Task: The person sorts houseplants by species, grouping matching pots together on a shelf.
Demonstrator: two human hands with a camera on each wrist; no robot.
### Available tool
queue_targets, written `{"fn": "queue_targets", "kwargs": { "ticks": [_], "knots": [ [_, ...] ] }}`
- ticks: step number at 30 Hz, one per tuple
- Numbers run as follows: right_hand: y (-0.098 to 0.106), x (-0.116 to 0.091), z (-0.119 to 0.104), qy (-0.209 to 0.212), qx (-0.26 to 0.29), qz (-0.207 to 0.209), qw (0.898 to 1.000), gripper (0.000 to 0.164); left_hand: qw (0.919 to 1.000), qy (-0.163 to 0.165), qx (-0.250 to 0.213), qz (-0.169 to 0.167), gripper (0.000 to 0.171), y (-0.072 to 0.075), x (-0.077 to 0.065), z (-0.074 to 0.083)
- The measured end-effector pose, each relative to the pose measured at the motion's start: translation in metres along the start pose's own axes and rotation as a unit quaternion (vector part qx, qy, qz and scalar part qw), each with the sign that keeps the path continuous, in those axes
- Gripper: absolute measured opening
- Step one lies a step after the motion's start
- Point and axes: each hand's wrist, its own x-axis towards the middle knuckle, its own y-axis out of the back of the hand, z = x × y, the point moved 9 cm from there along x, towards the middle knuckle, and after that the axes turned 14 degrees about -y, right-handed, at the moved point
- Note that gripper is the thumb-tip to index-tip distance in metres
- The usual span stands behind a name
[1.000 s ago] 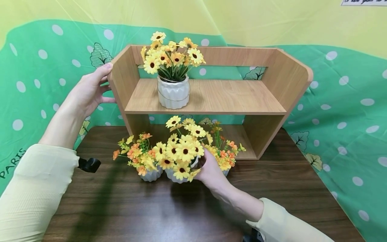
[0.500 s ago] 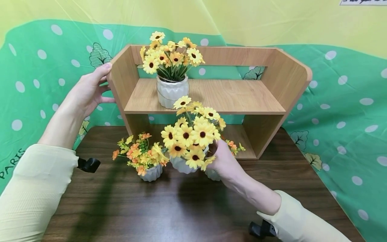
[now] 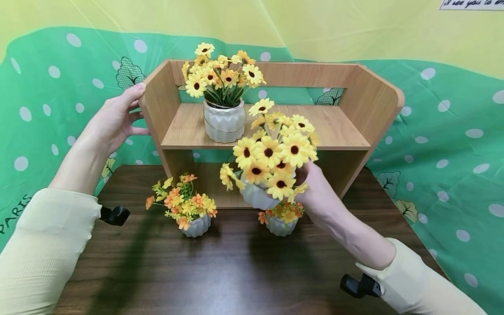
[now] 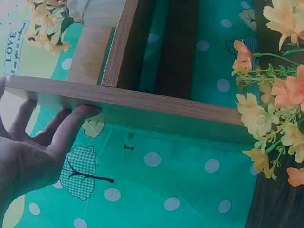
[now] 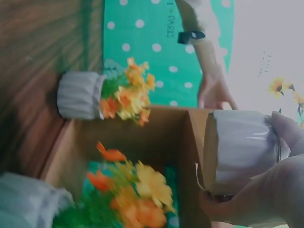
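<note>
My right hand (image 3: 320, 192) grips a white ribbed flowerpot (image 3: 257, 192) of yellow daisy-like flowers, lifted off the table in front of the shelf. In the right wrist view thumb and fingers curl round this pot (image 5: 242, 152), which lies sideways in that picture. My left hand (image 3: 120, 116) holds the left side panel of a two-tier wooden shelf (image 3: 307, 127). Its fingers (image 4: 71, 126) touch the panel's outer face, with the thumb at the front edge. Another white pot (image 3: 224, 122) of yellow flowers stands on the upper board's left part.
Two smaller pots of orange and yellow flowers stand on the dark wooden table (image 3: 189, 275): the left pot (image 3: 197, 225) and the right pot (image 3: 281, 225), the latter just below the lifted one. A green dotted cloth (image 3: 445, 131) hangs behind.
My right hand has raised the potted yellow flowers from the table, moving up and right, which uncovers the right small pot. The left hand stays on the shelf's side panel.
</note>
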Motion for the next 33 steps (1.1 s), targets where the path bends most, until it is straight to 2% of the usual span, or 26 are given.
{"fn": "queue_targets", "kwargs": {
  "ticks": [5, 11, 22, 33],
  "knots": [
    [0.017, -0.001, -0.016, -0.006, 0.003, 0.015, 1.000, 0.079, 1.0000, -0.001, -0.002, 0.001, 0.066, 0.000, 0.001, -0.001],
    [0.037, -0.003, -0.031, -0.007, 0.028, 0.029, 0.999, 0.076, 1.0000, 0.000, -0.004, -0.001, 0.066, -0.001, 0.000, -0.002],
    [0.071, 0.011, -0.055, 0.033, 0.010, 0.054, 0.998, 0.080, 1.0000, -0.005, -0.002, 0.000, 0.066, -0.001, 0.000, 0.000],
    [0.101, 0.032, -0.060, 0.002, -0.005, 0.089, 0.996, 0.077, 1.0000, -0.005, -0.003, -0.002, 0.065, 0.000, 0.000, 0.001]
  ]
}}
